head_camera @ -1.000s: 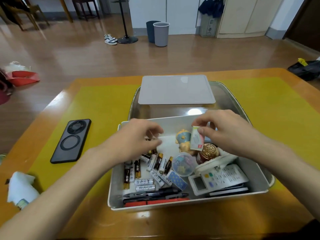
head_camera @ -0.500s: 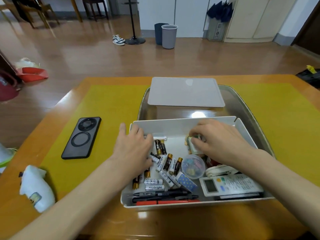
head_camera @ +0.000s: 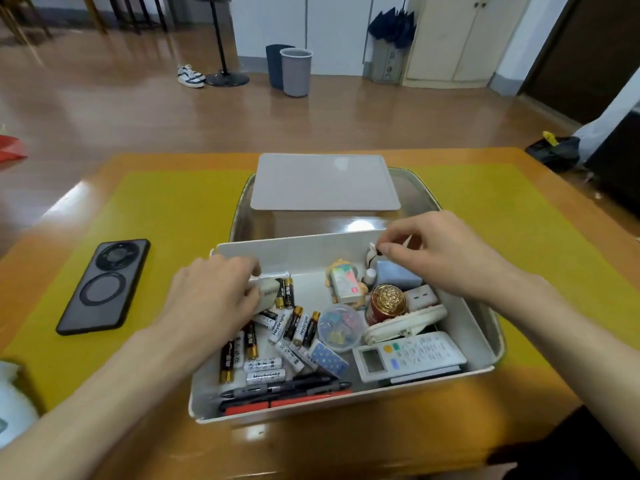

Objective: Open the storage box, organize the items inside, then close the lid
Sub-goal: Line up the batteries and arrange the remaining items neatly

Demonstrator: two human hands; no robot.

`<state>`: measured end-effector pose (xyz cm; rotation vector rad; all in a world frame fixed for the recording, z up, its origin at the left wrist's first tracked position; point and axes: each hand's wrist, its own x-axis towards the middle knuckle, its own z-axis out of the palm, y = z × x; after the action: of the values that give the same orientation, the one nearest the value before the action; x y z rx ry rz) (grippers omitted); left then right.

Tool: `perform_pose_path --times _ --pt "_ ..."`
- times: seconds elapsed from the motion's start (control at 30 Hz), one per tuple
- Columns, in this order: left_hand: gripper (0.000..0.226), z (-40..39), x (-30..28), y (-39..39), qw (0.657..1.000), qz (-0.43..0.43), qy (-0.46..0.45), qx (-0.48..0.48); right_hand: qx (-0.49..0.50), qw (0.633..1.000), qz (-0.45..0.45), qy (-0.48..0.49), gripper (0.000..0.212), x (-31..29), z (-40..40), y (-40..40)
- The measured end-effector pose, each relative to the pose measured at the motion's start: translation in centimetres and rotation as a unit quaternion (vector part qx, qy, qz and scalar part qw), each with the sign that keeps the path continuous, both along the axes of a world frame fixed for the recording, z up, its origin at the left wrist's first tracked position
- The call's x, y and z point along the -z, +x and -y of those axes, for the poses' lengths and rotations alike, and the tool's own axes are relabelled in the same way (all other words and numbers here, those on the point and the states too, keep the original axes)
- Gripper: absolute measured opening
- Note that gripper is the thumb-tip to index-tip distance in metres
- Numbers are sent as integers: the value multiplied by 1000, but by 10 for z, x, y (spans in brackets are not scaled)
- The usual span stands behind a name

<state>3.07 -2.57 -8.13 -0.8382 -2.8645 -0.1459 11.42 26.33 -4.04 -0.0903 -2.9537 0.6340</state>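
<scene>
The white storage box (head_camera: 298, 247) stands open on the table, its lid (head_camera: 323, 183) lying flat behind it. Inside lie several batteries (head_camera: 292, 322), pens (head_camera: 287, 389), a white remote (head_camera: 408, 356), a round clip tub (head_camera: 341, 327), a gold-capped jar (head_camera: 388, 303), a small white card box (head_camera: 344, 284) and a blue block (head_camera: 398, 277). My left hand (head_camera: 214, 292) rests in the box's left part, closed on a white battery. My right hand (head_camera: 440, 254) hovers over the far right corner, pinching a small white and black item.
A black phone (head_camera: 104, 285) lies face down on the yellow mat (head_camera: 166, 216) left of the box. A white object (head_camera: 14, 403) sits at the table's left front edge. Two bins (head_camera: 294, 71) stand on the floor beyond.
The small white card box has left my right hand and lies on the yellow figure; that hand moved to the far right corner and pinched a small item. My left hand closed on a battery.
</scene>
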Motion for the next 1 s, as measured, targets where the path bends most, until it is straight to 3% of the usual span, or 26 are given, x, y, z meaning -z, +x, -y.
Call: perform_pose_path --times 0.1,0.17,0.27,0.33,0.43,0.53,0.57,0.63,0.7,0.73,0.83,1.0 --pt "9 1 -15 1 996 32 80 0 -5 1000 0 -18 14 2 3 4" --pt "11 -2 -28 5 982 84 170 19 -31 999 -14 -42 22 5 12 8" --pt "12 -19 -35 17 926 217 302 66 -111 993 -9 -49 64 8 34 12" --pt "11 -30 -31 21 881 305 356 69 -136 990 -10 -15 74 11 45 13" --pt "14 -41 -23 21 833 391 387 63 -155 985 -27 65 55 11 47 15" --pt "14 -47 -19 14 828 404 383 70 -161 983 -8 87 47 5 36 20" --pt "11 -48 -17 10 844 382 369 76 -159 984 13 79 48 2 29 24" --pt "12 -46 -13 1 918 273 269 104 -154 985 72 43 49 -4 10 33" --pt "22 -39 -9 -6 979 130 93 127 -150 980 130 12 47 -9 -10 44" --pt "24 -35 -8 -9 989 58 0 134 -144 977 160 4 47 -10 -17 49" --pt "30 -30 -2 -16 968 -38 -192 160 -126 957 260 -15 39 -4 -24 58" --pt "27 -29 -2 -26 969 8 -189 158 -143 954 238 109 46 6 -19 54"
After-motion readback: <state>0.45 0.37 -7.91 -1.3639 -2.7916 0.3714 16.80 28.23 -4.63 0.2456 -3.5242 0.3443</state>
